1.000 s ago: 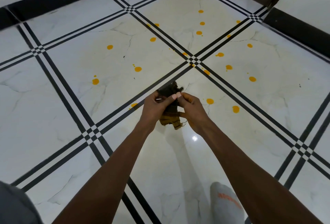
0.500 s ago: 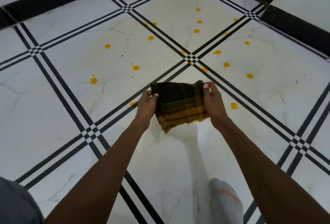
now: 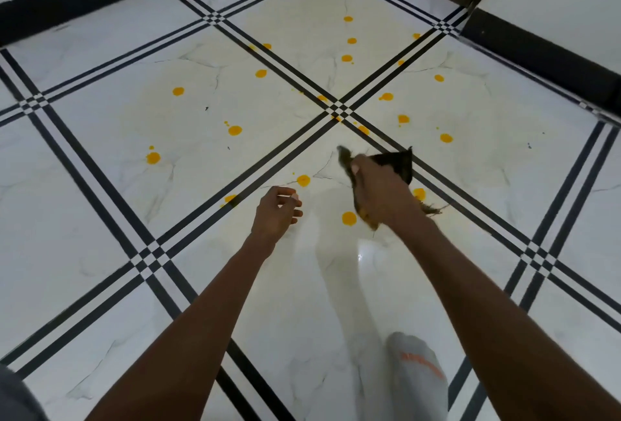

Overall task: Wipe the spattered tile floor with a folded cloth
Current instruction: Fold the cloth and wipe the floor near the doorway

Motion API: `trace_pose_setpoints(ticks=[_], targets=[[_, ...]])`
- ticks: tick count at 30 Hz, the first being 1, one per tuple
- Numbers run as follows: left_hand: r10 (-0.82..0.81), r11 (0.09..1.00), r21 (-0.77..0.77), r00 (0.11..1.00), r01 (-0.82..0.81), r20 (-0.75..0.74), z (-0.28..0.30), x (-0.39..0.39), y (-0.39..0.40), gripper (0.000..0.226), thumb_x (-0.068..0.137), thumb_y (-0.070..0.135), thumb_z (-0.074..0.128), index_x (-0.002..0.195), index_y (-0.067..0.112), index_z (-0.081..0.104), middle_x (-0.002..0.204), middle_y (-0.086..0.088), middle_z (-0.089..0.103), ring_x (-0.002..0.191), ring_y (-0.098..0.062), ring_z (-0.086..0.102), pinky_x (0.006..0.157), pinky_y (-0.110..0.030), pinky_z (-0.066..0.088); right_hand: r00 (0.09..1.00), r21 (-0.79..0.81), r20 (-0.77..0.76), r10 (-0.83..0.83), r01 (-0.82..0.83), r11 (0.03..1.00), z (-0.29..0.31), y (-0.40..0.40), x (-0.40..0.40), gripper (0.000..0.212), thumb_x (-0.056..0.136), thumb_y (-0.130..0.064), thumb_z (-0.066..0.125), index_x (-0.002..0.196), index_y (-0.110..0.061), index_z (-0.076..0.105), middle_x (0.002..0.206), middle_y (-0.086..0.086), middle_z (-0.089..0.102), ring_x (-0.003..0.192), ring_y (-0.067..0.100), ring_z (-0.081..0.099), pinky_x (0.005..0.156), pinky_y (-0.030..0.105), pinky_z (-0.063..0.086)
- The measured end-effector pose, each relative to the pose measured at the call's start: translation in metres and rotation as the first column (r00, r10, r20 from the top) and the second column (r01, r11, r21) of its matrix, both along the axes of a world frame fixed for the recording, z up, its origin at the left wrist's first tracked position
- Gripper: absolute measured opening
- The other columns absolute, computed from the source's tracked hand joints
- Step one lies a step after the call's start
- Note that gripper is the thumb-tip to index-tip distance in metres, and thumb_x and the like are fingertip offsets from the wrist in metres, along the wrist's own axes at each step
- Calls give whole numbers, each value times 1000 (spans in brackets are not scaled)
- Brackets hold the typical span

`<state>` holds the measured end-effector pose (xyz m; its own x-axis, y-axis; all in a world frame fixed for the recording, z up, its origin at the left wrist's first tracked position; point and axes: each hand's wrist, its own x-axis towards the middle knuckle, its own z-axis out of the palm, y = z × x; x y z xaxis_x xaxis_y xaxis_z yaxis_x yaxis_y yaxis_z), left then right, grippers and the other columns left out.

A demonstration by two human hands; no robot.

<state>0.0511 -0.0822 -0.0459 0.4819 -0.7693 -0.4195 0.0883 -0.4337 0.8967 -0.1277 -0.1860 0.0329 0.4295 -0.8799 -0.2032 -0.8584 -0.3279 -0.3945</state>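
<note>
Fingers of right hand (image 3: 379,192) grip cloth (image 3: 396,163), dark corner pointing away.

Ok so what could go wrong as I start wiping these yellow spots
The cloth is bunched loosely in your right hand, so it may smear the yellow spot beside it rather than lift it. The socked foot stands on glossy tile; wet patches could make it slip.

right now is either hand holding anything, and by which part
The right hand has the folded cloth bunched in its grip around the middle, ends sticking out. The left hand holds nothing.
</note>
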Motion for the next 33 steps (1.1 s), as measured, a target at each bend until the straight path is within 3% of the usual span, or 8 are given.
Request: trace_pose_setpoints(ticks=[5,7,10,13,17,25,29,33], targets=[[-71,995,85,966,51,250,-22,16,19,14,103,21,58,113,12,64,109,-9,73,89,-21,73,86,-39,61,1000,103,1,13,-13,995,-70,13,-3,24,108,-26,46,109,-12,66,101,13,70,91,30,68,85,47,59],[-139,987,124,907,97,398,-35,21,26,14,103,19,59,112,11,65,111,-7,73,96,-21,70,91,-38,59,999,58,12,46,-46,997,-91,10,-11,27,107,-26,51,122,-12,68,119,13,69,113,30,66,98,49,57],[-283,959,182,740,217,610,-50,21,36,16,101,12,58,115,8,67,116,-9,69,107,-23,62,92,-31,49,975,6,-60,213,-213,977,-118,7,-15,52,108,-39,49,154,-14,49,164,16,38,156,34,28,127,57,27],[-382,918,249,519,309,765,-64,18,40,23,99,10,59,121,9,67,129,-11,61,119,-30,54,96,-37,51,934,-4,-129,332,-336,942,-146,15,-15,66,108,-57,32,165,-27,23,176,7,9,163,32,1,129,63,5],[-334,917,215,350,336,875,-88,18,42,33,103,16,54,134,9,60,147,-15,55,140,-36,48,110,-49,48,957,-161,-155,244,-268,950,-167,37,-57,67,106,-63,25,166,-37,11,177,-1,2,164,23,-4,128,65,2],[-320,929,222,343,294,883,-108,12,34,60,107,35,32,164,17,25,175,-4,15,163,-22,5,132,-49,10,972,-206,-190,-138,98,974,-178,-99,-60,72,102,-69,11,166,-36,10,176,7,9,163,33,0,119,79,-3],[-365,914,276,308,297,878,-111,16,30,62,107,38,28,165,18,20,175,-4,10,163,-22,1,132,-51,9,971,-300,-191,147,-200,933,-182,-76,15,66,106,-62,22,165,-33,20,175,6,14,163,34,7,120,77,5],[-373,913,284,315,294,873,-106,14,29,63,107,38,28,166,18,18,176,-5,8,163,-22,0,131,-52,11,893,-247,-169,416,-447,860,-168,-10,-38,65,106,-60,34,166,-36,19,176,-3,9,164,24,2,124,69,9]])
